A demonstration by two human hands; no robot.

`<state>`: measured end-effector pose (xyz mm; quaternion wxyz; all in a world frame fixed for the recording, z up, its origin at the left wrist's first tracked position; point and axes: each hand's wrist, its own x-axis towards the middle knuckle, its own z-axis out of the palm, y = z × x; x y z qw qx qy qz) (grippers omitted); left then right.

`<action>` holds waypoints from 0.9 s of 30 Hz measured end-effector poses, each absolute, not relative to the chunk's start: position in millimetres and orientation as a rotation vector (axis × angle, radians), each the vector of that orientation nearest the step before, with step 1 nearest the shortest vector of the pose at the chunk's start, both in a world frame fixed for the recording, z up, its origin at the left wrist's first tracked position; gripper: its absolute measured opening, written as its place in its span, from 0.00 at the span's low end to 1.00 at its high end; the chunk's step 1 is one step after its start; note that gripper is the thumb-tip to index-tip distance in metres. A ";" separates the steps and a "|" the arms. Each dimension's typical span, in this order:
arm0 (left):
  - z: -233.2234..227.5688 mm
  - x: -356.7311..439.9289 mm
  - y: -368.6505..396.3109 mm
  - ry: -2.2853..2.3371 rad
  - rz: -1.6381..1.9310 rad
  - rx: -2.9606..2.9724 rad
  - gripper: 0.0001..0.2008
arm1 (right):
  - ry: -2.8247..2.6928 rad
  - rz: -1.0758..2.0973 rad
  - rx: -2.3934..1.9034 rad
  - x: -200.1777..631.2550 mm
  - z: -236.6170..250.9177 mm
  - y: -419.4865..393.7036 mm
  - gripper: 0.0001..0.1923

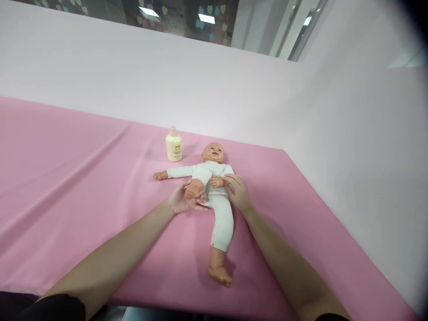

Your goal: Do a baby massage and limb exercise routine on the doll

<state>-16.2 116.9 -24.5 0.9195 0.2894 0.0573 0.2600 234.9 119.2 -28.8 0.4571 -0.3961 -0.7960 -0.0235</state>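
Pink cloth [83,178], doll [214,178] between both hands, left hand [180,200] cupping raised foot [195,189]

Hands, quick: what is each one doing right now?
Left hand: cupped under the doll's bent leg, holding it.
Right hand: open, fingers resting on the doll's side.

Single head view — looking forward and down, near the pink table [67,178].

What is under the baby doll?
A pink cloth lies under the doll. The left hand cups its raised foot. Whatever is beneath the cloth is covered.
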 end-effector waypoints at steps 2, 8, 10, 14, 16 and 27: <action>-24.4 -16.5 117.0 0.124 0.538 0.596 0.22 | -1.965 -0.059 -0.983 234.8 -28.1 118.8 0.15; -25.8 -16.7 117.9 0.113 0.536 0.599 0.21 | -1.973 -0.044 -0.985 235.2 -28.7 119.4 0.16; -27.2 -16.6 118.7 0.102 0.533 0.599 0.22 | -1.975 -0.042 -0.984 235.2 -28.8 119.7 0.16; -28.8 -16.4 119.6 0.090 0.535 0.592 0.22 | -1.977 -0.058 -0.981 235.0 -27.6 119.2 0.16; -28.5 -16.3 119.4 0.088 0.532 0.596 0.22 | -1.980 -0.059 -0.989 234.9 -27.0 118.9 0.16; -28.5 -16.3 120.0 0.100 0.534 0.614 0.22 | -2.010 -0.058 -1.009 234.2 -25.4 117.7 0.16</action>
